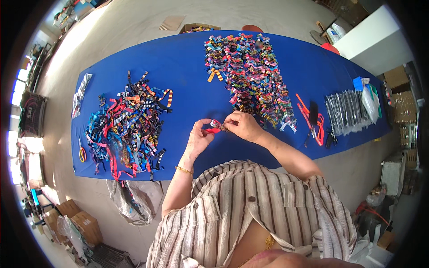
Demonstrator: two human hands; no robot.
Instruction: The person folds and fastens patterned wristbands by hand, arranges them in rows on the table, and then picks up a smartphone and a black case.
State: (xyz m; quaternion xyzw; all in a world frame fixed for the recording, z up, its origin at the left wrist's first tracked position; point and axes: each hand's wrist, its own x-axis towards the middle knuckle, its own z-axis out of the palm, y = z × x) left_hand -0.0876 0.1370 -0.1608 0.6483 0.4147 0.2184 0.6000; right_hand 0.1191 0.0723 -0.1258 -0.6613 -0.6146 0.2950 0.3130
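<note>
Bright daylight comes from the left, blowing out the window panes [18, 93] and streaking the concrete floor [84, 38] with glare; soft shadow darkens the near side of the blue tablecloth [183, 67], whose edges bow; the left hand [199, 139] and right hand [246, 127] look fairly crisp; detail softens toward the black, vignetted rim.

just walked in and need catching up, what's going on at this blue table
The person's left hand and right hand pinch a red patterned strap between them, over the near side of the blue table. A tangled heap of mixed straps lies to the left, with scissors beside it. Beyond the hands, dense rows of small multicoloured pieces are laid out.
</note>
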